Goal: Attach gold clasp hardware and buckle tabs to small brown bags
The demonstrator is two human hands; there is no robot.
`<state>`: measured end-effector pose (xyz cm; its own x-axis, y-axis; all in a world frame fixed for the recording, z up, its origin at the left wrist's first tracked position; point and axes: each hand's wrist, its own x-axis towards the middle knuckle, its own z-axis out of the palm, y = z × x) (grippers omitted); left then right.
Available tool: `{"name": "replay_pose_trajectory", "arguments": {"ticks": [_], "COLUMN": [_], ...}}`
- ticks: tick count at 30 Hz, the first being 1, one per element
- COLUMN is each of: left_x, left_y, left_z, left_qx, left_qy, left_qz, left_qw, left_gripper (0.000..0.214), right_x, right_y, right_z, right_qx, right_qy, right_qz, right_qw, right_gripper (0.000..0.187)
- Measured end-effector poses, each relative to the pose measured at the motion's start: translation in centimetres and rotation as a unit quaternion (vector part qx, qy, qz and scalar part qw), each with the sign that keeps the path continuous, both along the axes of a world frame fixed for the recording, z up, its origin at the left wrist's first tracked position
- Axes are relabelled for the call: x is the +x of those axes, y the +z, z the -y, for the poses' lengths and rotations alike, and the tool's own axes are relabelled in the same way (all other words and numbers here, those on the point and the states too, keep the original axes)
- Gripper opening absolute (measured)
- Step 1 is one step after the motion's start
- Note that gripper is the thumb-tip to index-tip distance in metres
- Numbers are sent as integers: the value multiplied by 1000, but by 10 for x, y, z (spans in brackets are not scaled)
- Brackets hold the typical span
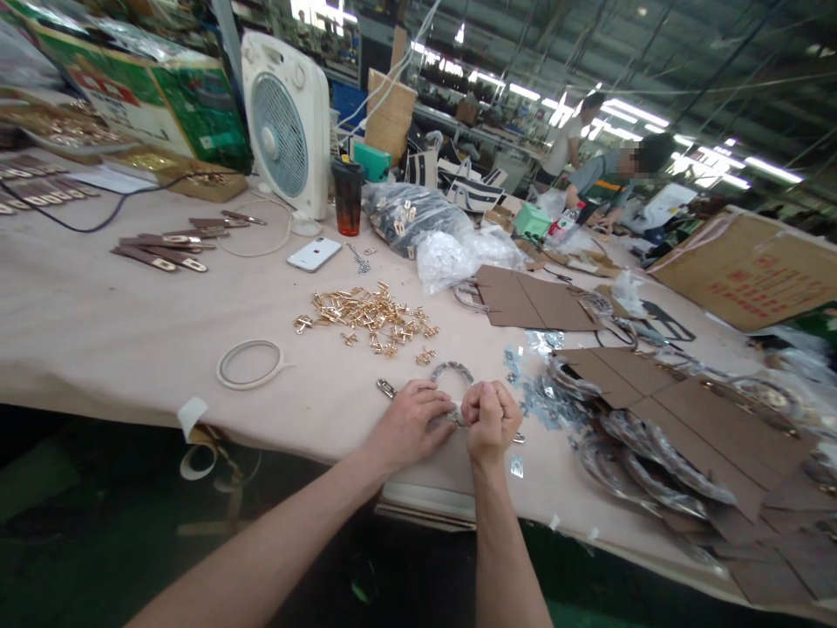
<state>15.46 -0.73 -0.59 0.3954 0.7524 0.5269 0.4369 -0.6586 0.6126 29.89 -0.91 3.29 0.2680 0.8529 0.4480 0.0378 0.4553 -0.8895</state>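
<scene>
My left hand [411, 423] and my right hand [490, 419] meet at the near edge of the table [98, 331], both with fingers pinched closed on a curved handle strap wrapped in clear film [452, 373] that arcs away from them. A small metal clasp [385, 387] lies just left of my left hand. Beyond the hands lies a scatter of gold metal fittings [370, 318]. Bits of torn clear film [540, 397] lie to the right of my right hand.
A white ring of tape [249, 365] lies to the left. Brown cardboard sheets [693, 410] with wrapped handles cover the right. Further back stand a white fan [285, 122], a dark cup [347, 197], a phone [314, 254], bagged parts [409, 218] and brown straps [166, 249]. Two people work at the far right.
</scene>
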Motion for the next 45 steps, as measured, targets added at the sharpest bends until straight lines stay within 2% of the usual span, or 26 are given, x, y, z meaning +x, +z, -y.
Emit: {"name": "replay_pose_trajectory", "arguments": {"ticks": [3, 5, 12, 14, 16, 18, 20, 26, 32, 37, 42, 45], "left_x": [0, 0, 3, 3, 3, 2, 2, 3, 3, 5, 2, 1], "left_y": [-4, -6, -2, -1, 0, 0, 1, 1, 1, 4, 2, 0], "left_z": [0, 0, 0, 0, 0, 1, 1, 1, 2, 1, 2, 3], "left_qx": [-5, -11, -21, -19, -21, -25, -27, -23, -30, -25, -35, -36], "left_qy": [3, 9, 4, 2, 3, 4, 2, -3, 13, -1, 6, 5], "left_qz": [-40, -58, -78, -80, -79, -75, -72, -77, -73, -79, -81, -79], "left_qw": [999, 998, 997, 997, 997, 997, 997, 997, 997, 997, 996, 996], "left_gripper": [44, 48, 34, 31, 32, 34, 33, 26, 35, 22, 38, 47], "right_x": [6, 8, 1, 0, 0, -1, -2, -1, 1, -5, 1, 0], "right_y": [9, 13, 2, 5, 12, 20, 22, 8, 19, 3, 10, 14], "right_z": [-3, -6, -10, -10, -9, -7, -6, -7, -3, -8, -2, 7], "right_qx": [43, 55, -19, -35, -21, 23, 52, -5, 108, 8, 56, 68], "right_qy": [3, 22, 42, 43, 49, 50, 47, 31, 26, 30, 32, 40], "right_qz": [-110, -136, -103, -81, -77, -97, -108, -58, -128, -51, -156, -173], "right_qw": [993, 989, 994, 995, 996, 994, 992, 998, 985, 998, 986, 982], "right_gripper": [38, 38, 40, 41, 41, 41, 41, 42, 37, 42, 35, 35]}}
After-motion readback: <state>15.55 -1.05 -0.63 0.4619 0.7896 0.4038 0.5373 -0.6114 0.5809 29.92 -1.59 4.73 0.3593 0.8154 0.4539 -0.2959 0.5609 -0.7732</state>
